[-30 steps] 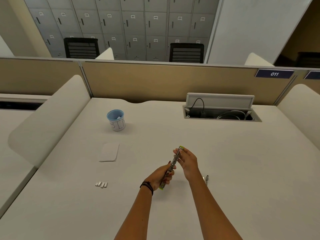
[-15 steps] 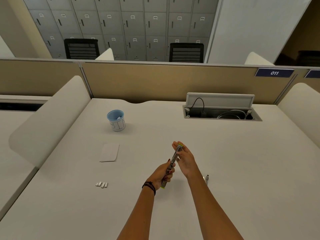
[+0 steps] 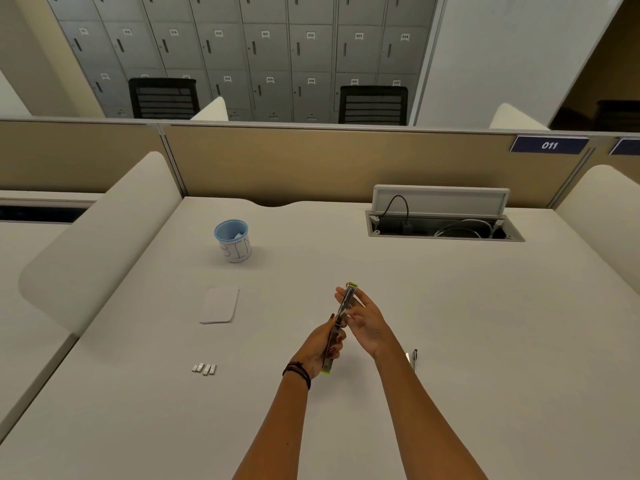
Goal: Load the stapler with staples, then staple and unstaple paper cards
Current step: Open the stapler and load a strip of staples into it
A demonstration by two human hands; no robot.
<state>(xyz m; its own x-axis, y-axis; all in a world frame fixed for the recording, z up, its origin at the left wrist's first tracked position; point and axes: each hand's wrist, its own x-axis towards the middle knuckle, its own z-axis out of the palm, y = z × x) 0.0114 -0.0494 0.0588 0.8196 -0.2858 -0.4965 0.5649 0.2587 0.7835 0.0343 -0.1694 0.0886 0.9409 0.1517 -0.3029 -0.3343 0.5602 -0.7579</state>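
A long stapler (image 3: 347, 299) with lime-green ends and a metal middle is held above the desk, swung out nearly straight. My left hand (image 3: 323, 344) grips its lower half. My right hand (image 3: 367, 323) rests against its upper half, fingers spread along the metal channel; I cannot tell whether a staple strip is between them. Several small strips of staples (image 3: 204, 368) lie in a row on the desk to the left. A stack of white paper cards (image 3: 220, 304) lies beyond them.
A blue-rimmed cup marked "BIN" (image 3: 232, 241) stands at the back left of the white desk (image 3: 485, 323). An open cable box (image 3: 443, 221) sits at the back right. A small metal and black tool (image 3: 413, 358) lies right of my right forearm. Padded dividers flank the desk.
The stapler stays in both hands, with only small shifts. My right hand's fingers have slid a little along its upper half.
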